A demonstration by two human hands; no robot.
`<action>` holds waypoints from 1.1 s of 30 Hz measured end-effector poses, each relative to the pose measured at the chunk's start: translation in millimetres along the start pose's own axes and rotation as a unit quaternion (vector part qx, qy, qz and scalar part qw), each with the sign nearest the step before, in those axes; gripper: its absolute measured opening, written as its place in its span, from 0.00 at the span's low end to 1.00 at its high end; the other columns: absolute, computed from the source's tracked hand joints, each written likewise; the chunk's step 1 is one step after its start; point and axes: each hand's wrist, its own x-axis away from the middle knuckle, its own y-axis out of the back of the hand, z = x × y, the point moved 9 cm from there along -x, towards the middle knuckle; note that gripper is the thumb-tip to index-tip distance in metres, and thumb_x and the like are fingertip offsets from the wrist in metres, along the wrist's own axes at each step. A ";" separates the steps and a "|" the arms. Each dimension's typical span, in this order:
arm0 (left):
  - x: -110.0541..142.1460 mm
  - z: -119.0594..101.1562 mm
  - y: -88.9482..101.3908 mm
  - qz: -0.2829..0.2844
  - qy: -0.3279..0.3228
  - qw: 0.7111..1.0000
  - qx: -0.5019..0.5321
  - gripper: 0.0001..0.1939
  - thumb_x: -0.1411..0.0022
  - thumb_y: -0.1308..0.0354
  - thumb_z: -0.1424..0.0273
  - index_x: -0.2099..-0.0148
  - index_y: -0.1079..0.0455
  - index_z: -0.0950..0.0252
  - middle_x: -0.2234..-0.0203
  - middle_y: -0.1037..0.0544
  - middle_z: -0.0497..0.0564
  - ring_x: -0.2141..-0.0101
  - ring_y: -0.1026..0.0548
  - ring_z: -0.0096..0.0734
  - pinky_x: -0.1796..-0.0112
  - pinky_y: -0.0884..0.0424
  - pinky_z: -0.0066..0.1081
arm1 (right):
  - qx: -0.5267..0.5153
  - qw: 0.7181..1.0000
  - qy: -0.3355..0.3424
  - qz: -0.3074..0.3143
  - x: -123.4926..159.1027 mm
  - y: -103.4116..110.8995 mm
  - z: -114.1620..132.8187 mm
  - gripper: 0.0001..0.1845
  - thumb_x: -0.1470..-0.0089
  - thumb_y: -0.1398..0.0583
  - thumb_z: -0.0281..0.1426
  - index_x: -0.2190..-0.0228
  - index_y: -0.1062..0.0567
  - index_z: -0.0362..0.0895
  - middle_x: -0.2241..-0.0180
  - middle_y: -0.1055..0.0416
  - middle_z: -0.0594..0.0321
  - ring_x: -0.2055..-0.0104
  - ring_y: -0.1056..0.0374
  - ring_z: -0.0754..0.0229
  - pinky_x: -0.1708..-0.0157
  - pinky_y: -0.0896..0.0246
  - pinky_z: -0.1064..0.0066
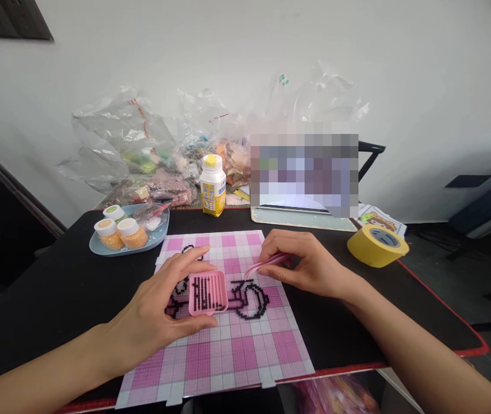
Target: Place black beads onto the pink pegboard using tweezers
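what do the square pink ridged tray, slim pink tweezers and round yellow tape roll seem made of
Square pink ridged tray in the left hand: probably satin moulded plastic, given even ribs and rounded corners.
Slim pink tweezers in the right hand: perhaps smooth plastic or coated metal; the uniform colour leaves it open.
Round yellow tape roll: likely plastic film, from its smooth sheen.

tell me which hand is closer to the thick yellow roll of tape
Right. The right hand, holding curved pink tweezers, is left of the thick yellow roll of tape, apart from it. The left hand, gripping a square pink plastic tray, is farther left.
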 end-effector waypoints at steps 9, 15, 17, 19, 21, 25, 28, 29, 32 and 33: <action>-0.7 -0.2 -2.4 0.005 -0.013 1.000 -0.001 0.39 0.41 0.38 0.42 0.32 0.49 0.33 0.50 0.19 0.41 0.47 0.24 0.39 0.44 0.32 0.41 | -0.035 0.998 0.055 0.017 0.0 -16.2 18.5 0.08 0.36 0.40 0.23 0.57 0.22 0.40 0.63 0.26 0.57 0.63 0.30 0.63 0.63 0.30 0.72; -1.3 -1.1 -3.1 0.005 -0.025 1.000 -0.004 0.39 0.40 0.38 0.44 0.32 0.48 0.38 0.51 0.19 0.45 0.51 0.22 0.41 0.45 0.31 0.45 | -0.033 0.996 0.060 0.061 2.0 -29.7 24.4 0.09 0.36 0.41 0.23 0.56 0.22 0.39 0.61 0.28 0.55 0.62 0.30 0.62 0.62 0.29 0.71; -1.1 -0.6 -3.7 0.010 -0.025 1.000 0.001 0.39 0.39 0.37 0.45 0.31 0.48 0.39 0.51 0.19 0.47 0.51 0.21 0.43 0.46 0.30 0.46 | -0.031 0.996 0.058 0.067 2.3 -31.2 24.8 0.10 0.35 0.41 0.23 0.56 0.22 0.40 0.61 0.27 0.55 0.62 0.29 0.62 0.62 0.29 0.70; -0.8 0.5 -4.1 0.014 -0.023 1.000 0.005 0.39 0.39 0.37 0.46 0.31 0.48 0.39 0.50 0.19 0.47 0.51 0.22 0.44 0.46 0.30 0.47 | -0.029 0.996 0.055 0.070 2.4 -31.9 24.4 0.10 0.35 0.42 0.23 0.55 0.22 0.40 0.61 0.27 0.55 0.62 0.29 0.62 0.62 0.29 0.70; -0.5 1.4 -3.8 0.014 -0.022 1.000 0.004 0.39 0.39 0.37 0.46 0.31 0.48 0.37 0.50 0.19 0.46 0.50 0.22 0.43 0.45 0.31 0.47 | -0.027 0.996 0.052 0.072 2.3 -32.6 23.7 0.10 0.35 0.42 0.23 0.55 0.22 0.41 0.61 0.27 0.55 0.62 0.29 0.62 0.63 0.28 0.70; -0.1 1.2 -2.9 0.008 -0.023 1.000 0.002 0.39 0.40 0.37 0.45 0.31 0.47 0.38 0.51 0.19 0.45 0.52 0.21 0.42 0.45 0.30 0.45 | -0.020 0.995 0.056 0.076 2.2 -34.3 23.7 0.10 0.35 0.42 0.24 0.55 0.22 0.40 0.61 0.27 0.55 0.63 0.29 0.61 0.63 0.28 0.69; -0.4 1.2 -3.6 0.011 -0.015 1.000 0.002 0.39 0.40 0.37 0.44 0.32 0.48 0.35 0.51 0.19 0.43 0.52 0.22 0.40 0.45 0.31 0.44 | -0.014 0.995 0.063 0.074 2.2 -34.9 24.6 0.10 0.34 0.42 0.24 0.55 0.21 0.37 0.62 0.28 0.54 0.63 0.29 0.61 0.63 0.29 0.69; -0.5 1.5 -4.0 0.014 -0.012 1.000 0.003 0.39 0.40 0.37 0.44 0.32 0.49 0.34 0.50 0.19 0.42 0.52 0.22 0.40 0.45 0.31 0.44 | -0.011 0.995 0.064 0.074 2.3 -35.2 24.7 0.10 0.34 0.42 0.24 0.55 0.21 0.37 0.62 0.28 0.54 0.63 0.30 0.61 0.64 0.29 0.69; -0.6 1.8 -5.1 0.018 -0.008 1.000 0.007 0.39 0.40 0.37 0.44 0.32 0.50 0.32 0.50 0.20 0.41 0.51 0.22 0.40 0.44 0.32 0.45 | 0.003 0.995 0.065 0.080 3.0 -36.7 25.0 0.11 0.33 0.43 0.25 0.55 0.21 0.38 0.62 0.28 0.54 0.64 0.30 0.62 0.65 0.29 0.70; -0.6 1.9 -5.4 0.020 -0.009 1.000 0.007 0.39 0.40 0.37 0.44 0.32 0.50 0.32 0.50 0.20 0.42 0.51 0.22 0.40 0.44 0.31 0.45 | 0.009 0.994 0.066 0.082 3.5 -37.3 25.3 0.11 0.32 0.44 0.26 0.55 0.21 0.39 0.62 0.28 0.55 0.65 0.30 0.62 0.65 0.29 0.70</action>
